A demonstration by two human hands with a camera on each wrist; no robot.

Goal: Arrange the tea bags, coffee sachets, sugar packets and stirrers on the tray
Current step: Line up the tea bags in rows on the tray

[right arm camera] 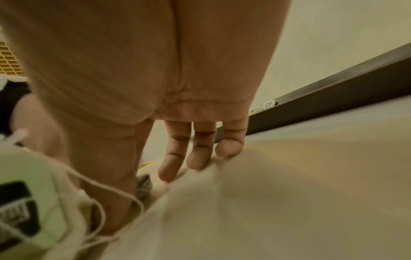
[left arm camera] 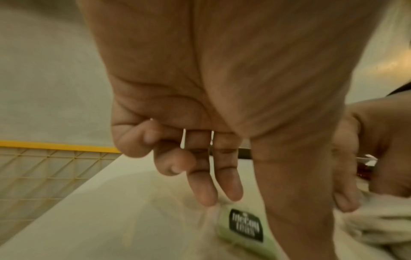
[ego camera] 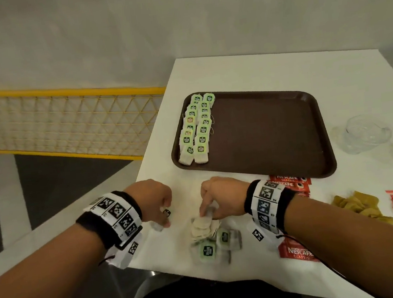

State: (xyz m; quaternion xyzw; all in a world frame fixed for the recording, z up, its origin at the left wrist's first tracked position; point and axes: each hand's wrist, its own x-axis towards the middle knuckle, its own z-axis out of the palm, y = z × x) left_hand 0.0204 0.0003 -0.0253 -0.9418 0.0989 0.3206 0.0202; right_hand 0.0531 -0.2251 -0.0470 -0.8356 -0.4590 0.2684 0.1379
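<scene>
White tabletop in front, loose tea bags heaped short of the tray, right hand pinching the top one, left hand pinching another; better lift singly so strings don't snag.

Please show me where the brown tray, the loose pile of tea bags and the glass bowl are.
brown tray (ego camera: 261, 130), head view, bare floor.
loose pile of tea bags (ego camera: 205, 228), head view, top pale bag.
glass bowl (ego camera: 365, 131), head view, near rim.

White table, pale wall, yellow mesh railing, dark floor
</scene>
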